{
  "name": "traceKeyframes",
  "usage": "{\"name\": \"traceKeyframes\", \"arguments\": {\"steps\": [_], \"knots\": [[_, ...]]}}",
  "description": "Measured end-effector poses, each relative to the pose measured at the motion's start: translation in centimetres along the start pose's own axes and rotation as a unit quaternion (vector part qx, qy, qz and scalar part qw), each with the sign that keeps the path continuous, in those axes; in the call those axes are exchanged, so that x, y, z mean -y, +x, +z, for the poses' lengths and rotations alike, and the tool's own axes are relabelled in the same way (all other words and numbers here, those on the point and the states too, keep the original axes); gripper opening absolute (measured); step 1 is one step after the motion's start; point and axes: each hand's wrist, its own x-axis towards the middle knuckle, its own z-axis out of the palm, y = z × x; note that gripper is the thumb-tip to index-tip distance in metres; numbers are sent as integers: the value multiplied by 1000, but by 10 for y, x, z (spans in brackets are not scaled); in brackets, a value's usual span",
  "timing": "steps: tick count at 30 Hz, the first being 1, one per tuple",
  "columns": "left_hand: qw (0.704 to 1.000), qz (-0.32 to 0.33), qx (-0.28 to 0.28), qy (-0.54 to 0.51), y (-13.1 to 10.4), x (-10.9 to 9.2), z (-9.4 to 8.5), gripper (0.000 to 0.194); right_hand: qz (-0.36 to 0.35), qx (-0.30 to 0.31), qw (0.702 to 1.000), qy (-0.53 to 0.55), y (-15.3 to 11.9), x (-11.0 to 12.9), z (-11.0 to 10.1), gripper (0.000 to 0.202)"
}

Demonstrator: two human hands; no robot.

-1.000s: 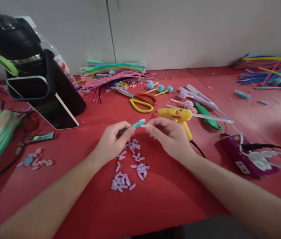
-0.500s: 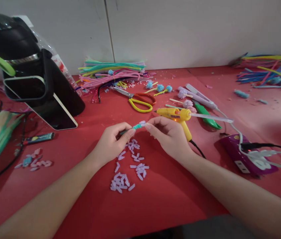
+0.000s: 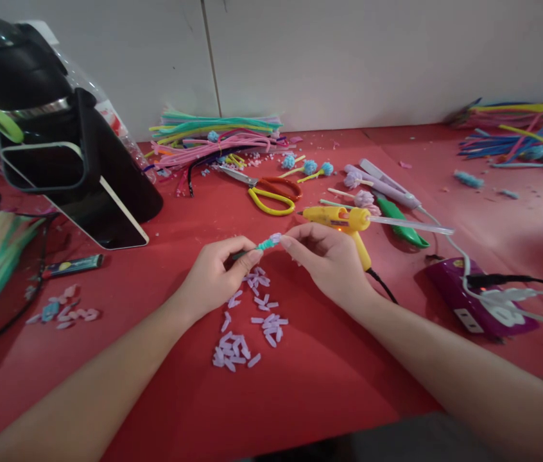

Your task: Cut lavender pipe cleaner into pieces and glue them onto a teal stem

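My left hand (image 3: 223,266) pinches a small pipe-cleaner flower (image 3: 267,244) by its turquoise wound stem, between thumb and forefinger. Its tip is pale purple and points to the right. The thumb and fingertips of my right hand (image 3: 327,260) are closed on that purple end. Whether a separate piece is between them I cannot make out. On the red table below lie cut purple pipe-cleaner pieces (image 3: 230,351), in loose clusters. Just beyond my right hand rests a yellow glue gun (image 3: 341,218) with a clear glue stick in its back.
Scissors (image 3: 274,196), finished blue pompom flowers (image 3: 310,167), a lilac straightener (image 3: 387,186) and a green tool (image 3: 402,223) lie behind my hands. A black bottle (image 3: 127,167) with a phone (image 3: 103,215) stands left. A purple power strip (image 3: 478,301) with cables sits right. Pipe-cleaner bundles (image 3: 214,138) lie along the wall.
The view has shifted very slightly. Both hands keep the same hold on the flower, with hardly any visible movement.
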Motion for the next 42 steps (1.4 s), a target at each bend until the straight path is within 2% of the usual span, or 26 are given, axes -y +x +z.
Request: {"name": "traceKeyframes", "arguments": {"steps": [13, 21, 42], "knots": [[1000, -2, -9, 10, -1, 1, 0, 26, -25, -21, 999, 4, 0, -1, 0, 23], [1000, -8, -26, 2, 0, 2, 0, 20, -30, -5, 1000, -6, -5, -3, 1, 18], [1000, -13, -26, 8, 0, 3, 3, 22, -19, -22, 1000, -1, -2, -7, 4, 24]]}}
